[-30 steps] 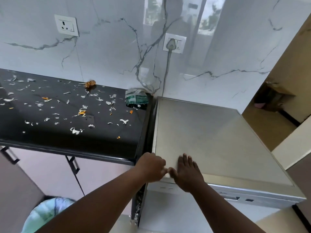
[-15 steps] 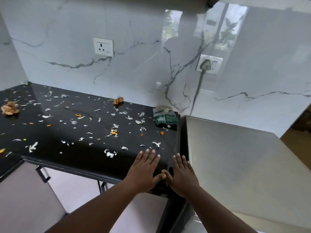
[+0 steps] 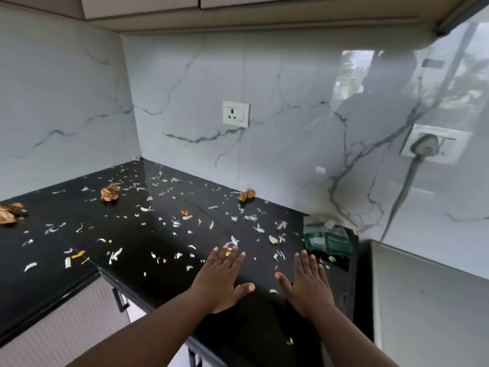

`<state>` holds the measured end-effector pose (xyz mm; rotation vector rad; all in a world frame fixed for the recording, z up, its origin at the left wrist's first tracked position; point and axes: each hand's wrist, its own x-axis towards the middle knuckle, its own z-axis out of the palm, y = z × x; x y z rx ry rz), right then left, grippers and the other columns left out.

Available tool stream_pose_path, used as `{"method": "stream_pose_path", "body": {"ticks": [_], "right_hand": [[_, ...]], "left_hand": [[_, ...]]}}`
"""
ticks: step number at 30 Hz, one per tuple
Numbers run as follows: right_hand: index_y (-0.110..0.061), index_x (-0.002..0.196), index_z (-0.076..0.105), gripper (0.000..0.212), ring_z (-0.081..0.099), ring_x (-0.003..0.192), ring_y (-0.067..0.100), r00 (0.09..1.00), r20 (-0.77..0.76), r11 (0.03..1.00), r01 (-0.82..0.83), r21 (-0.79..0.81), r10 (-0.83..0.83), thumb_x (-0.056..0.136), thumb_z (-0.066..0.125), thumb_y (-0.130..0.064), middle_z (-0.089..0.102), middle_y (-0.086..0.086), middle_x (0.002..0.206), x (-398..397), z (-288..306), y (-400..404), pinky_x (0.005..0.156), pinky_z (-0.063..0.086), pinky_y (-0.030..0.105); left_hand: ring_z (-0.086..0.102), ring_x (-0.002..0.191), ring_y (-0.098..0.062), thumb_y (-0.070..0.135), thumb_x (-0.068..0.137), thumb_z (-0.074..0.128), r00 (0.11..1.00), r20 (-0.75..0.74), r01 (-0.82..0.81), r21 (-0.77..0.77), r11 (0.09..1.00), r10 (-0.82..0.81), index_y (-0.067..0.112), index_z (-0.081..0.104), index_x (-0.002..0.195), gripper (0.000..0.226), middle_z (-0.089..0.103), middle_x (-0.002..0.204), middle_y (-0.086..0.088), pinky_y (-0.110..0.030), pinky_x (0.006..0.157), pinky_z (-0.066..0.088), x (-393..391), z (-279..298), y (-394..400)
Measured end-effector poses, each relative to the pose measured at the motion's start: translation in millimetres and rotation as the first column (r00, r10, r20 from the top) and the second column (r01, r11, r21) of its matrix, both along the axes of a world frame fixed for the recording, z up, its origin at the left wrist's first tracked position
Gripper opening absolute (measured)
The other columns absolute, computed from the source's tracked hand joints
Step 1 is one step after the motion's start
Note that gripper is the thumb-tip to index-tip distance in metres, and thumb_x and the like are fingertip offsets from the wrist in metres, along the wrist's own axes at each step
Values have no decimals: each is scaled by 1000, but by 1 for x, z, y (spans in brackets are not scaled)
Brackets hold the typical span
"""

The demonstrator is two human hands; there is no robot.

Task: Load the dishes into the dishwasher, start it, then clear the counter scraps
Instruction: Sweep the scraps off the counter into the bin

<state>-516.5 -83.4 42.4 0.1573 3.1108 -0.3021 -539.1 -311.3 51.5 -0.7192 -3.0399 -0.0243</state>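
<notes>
A single head-worn wide-angle view looks forward and down from close above the black counter (image 3: 158, 234), facing the marble-patterned wall (image 3: 277, 115). The wall corner lies toward 11 o'clock, the dishwasher top (image 3: 428, 300) at 4 o'clock, upper cabinets at 12 o'clock. Both forearms enter from the 6 o'clock edge.

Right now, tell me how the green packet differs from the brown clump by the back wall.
The green packet is flat, printed and dark green; the brown clump is crumpled, plain and tan. The packet is clearly larger. The packet lies at the counter's right end beside the right hand; the clump sits farther back against the wall. Both rest on the black counter among scattered scraps.
</notes>
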Motion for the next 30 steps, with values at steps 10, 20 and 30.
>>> {"method": "stream_pose_path", "body": {"ticks": [10, 20, 30], "right_hand": [[-12, 152, -11, 110, -19, 146, 21, 999, 35, 999, 5, 37, -6, 64, -14, -79, -17, 6, 160, -59, 4, 27, 117, -13, 37], [-36, 152, -7, 78, -19, 145, 34, 964, 29, 955, 257, 149, -264, 88, 16, -74, -24, 2, 158, -91, 2, 59, 114, -10, 55], [-29, 152, -1, 114, 27, 142, 32, 712, 154, 709, 701, -80, -686, 66, 47, -87, 23, 4, 158, -158, 6, 76, 113, 21, 57]], "left_hand": [[-22, 145, -21, 85, 47, -32, 995, 47, -82, -21, 996, 83, 21, -11, 152, 126, -15, 160, -4, -41, 118, -12, -66, -2, 9], [-15, 147, -25, 84, 48, -29, 995, 76, -61, 57, 996, 57, 20, -7, 153, 126, -11, 161, -7, -44, 119, -9, -193, 0, 15], [28, 140, -29, 52, 91, 47, 996, 84, -26, 234, 972, 6, 28, 22, 148, 67, 24, 155, -5, -45, 109, 33, -346, 4, 22]]}}
